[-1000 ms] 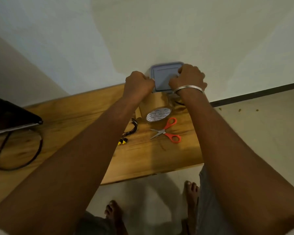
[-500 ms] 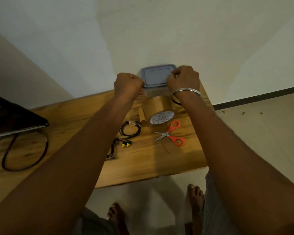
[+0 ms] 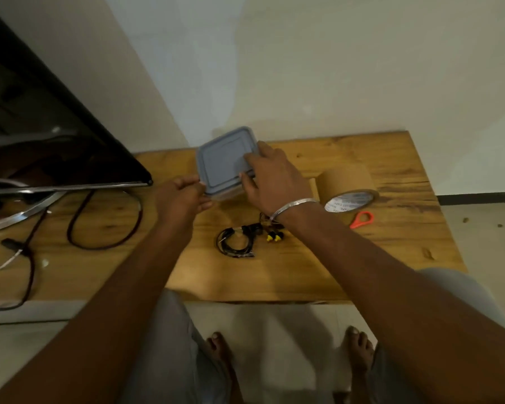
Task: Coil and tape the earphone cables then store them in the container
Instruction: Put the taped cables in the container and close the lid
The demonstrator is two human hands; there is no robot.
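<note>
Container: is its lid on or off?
On. The lid covers the container; left hand grips its corner, right hand the lid. Sealed: cannot tell.

My right hand [image 3: 274,179] covers one corner of the container [image 3: 222,158]. That forearm hides the scissors [image 3: 362,219] except one orange loop, and part of the earphone cables [image 3: 236,243]. I can't read the tape's [image 3: 344,179] print.

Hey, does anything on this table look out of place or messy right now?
Nothing spilled or broken. The container sits skewed to the table edge, the left hand gripping its near corner, the right hand holding its lid. The earphone cables lie on the table, outside it.
</note>
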